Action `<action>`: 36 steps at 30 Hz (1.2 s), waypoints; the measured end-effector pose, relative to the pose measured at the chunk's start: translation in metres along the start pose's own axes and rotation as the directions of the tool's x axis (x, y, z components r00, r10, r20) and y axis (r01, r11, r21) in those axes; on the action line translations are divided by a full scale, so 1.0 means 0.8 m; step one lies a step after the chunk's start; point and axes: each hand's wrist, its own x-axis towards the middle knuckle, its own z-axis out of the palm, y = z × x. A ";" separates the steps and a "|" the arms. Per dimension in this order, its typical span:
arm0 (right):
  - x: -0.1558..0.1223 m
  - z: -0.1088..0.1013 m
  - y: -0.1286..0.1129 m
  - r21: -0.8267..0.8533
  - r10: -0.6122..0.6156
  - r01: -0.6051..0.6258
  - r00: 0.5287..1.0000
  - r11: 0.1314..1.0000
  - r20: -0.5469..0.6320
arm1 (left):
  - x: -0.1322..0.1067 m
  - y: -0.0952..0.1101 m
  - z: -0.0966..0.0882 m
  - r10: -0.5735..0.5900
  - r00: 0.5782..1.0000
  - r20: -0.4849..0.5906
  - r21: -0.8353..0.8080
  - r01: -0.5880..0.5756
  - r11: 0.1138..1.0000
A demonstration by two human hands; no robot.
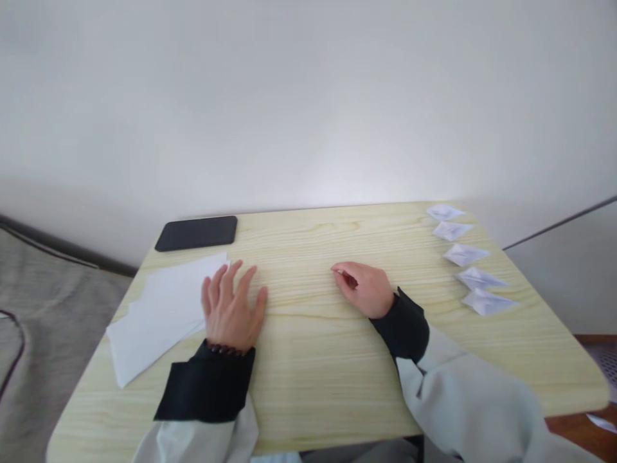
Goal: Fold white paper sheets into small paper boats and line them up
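Observation:
My left hand (232, 308) lies flat on the light wooden table (318, 360), fingers spread, its thumb side resting on the edge of a fanned stack of white paper sheets (159, 308). My right hand (364, 288) rests on the bare tabletop near the middle, fingers curled loosely inward with nothing visible in them. Both arms wear pale sleeves with black cuffs; a dark bead bracelet sits on the left wrist.
A black phone (197, 233) lies face down at the table's back left corner. Several folded white paper boats (475, 278) stand in a row along the right edge. A plain wall rises right behind the table. Grey fabric lies to the left.

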 end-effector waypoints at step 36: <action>0.021 0.006 0.005 -0.041 0.191 -0.188 0.973 0.981 0.127 | 0.039 -0.008 -0.068 -0.525 0.750 0.402 0.453 0.336 0.826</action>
